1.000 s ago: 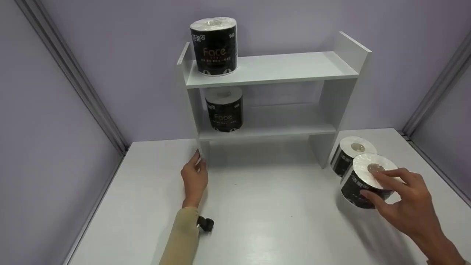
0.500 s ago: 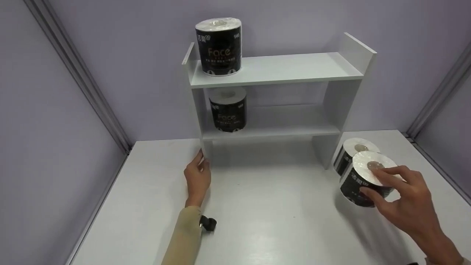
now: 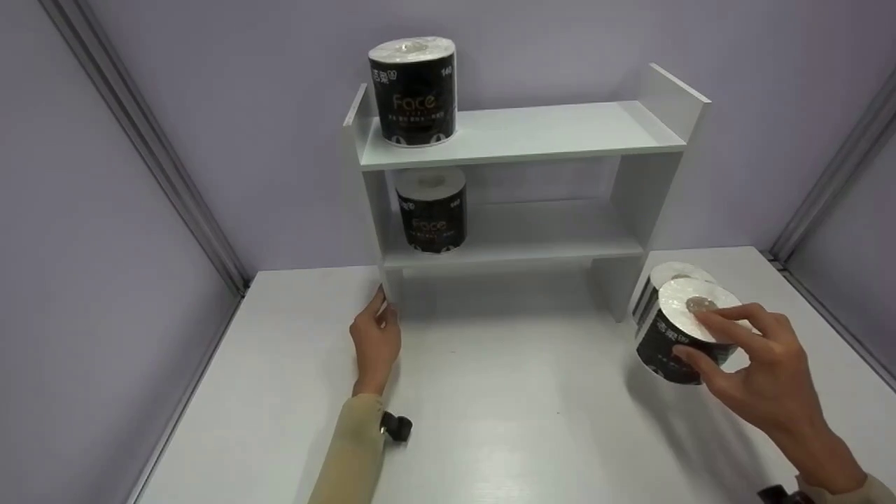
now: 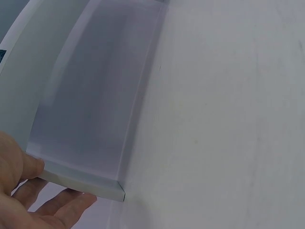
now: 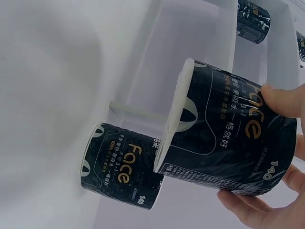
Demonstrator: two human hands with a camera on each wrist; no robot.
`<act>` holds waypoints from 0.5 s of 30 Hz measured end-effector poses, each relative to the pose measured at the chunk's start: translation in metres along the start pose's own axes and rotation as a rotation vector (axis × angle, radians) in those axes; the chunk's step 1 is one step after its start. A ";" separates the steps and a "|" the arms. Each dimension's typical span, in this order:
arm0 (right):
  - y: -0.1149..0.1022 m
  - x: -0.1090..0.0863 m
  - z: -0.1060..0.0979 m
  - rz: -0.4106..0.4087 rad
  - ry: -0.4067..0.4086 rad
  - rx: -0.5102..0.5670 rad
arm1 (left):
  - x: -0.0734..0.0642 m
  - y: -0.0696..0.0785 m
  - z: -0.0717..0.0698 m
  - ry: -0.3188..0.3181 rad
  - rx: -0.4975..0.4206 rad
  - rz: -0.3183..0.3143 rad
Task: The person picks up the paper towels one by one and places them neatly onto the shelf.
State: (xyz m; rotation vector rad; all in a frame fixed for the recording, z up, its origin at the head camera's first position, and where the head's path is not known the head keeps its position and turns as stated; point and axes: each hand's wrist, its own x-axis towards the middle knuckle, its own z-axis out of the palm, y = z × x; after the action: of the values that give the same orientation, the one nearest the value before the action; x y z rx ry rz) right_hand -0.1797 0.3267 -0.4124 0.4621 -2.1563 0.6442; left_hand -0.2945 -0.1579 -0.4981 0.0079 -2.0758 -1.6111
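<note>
My right hand [image 3: 763,367] holds a black-and-white toilet paper roll [image 3: 672,343] by its upper part, tilted and raised over the table. Its "Face" label [image 5: 252,109] shows large in the right wrist view, with thumb on one side and fingers on the other. Just behind it stands another roll [image 5: 121,164], partly covered in the head view. My left hand [image 3: 376,343] grips the lower left side panel of the white shelf [image 3: 521,159]; in the left wrist view the thumb lies on one face of the panel [image 4: 81,183], the fingers on the other.
One roll [image 3: 414,94] stands at the left end of the top shelf, another [image 3: 432,213] at the left of the middle shelf. The shelf stands on a white table [image 3: 483,420] against a pale wall [image 3: 546,42]. Side walls with metal rails flank the table.
My right hand has shifted left and slightly up with its roll, which now covers more of the roll behind. The left hand keeps its grip on the panel.
</note>
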 end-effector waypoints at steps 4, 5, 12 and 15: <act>-0.002 0.002 -0.001 0.014 -0.007 -0.011 | 0.000 0.000 0.000 0.010 0.002 -0.002; -0.002 0.002 -0.001 0.017 -0.012 -0.013 | 0.000 0.000 0.000 0.011 -0.002 -0.003; -0.004 0.006 0.000 0.014 -0.021 -0.005 | 0.000 0.000 0.000 0.005 0.005 -0.008; -0.005 0.009 0.001 0.005 -0.013 0.008 | -0.001 0.000 -0.001 0.000 0.006 -0.002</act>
State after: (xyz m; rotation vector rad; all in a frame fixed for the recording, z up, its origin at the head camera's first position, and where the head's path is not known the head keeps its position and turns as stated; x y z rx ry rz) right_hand -0.1831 0.3207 -0.4042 0.4663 -2.1692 0.6547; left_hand -0.2933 -0.1585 -0.4979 0.0121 -2.0814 -1.6068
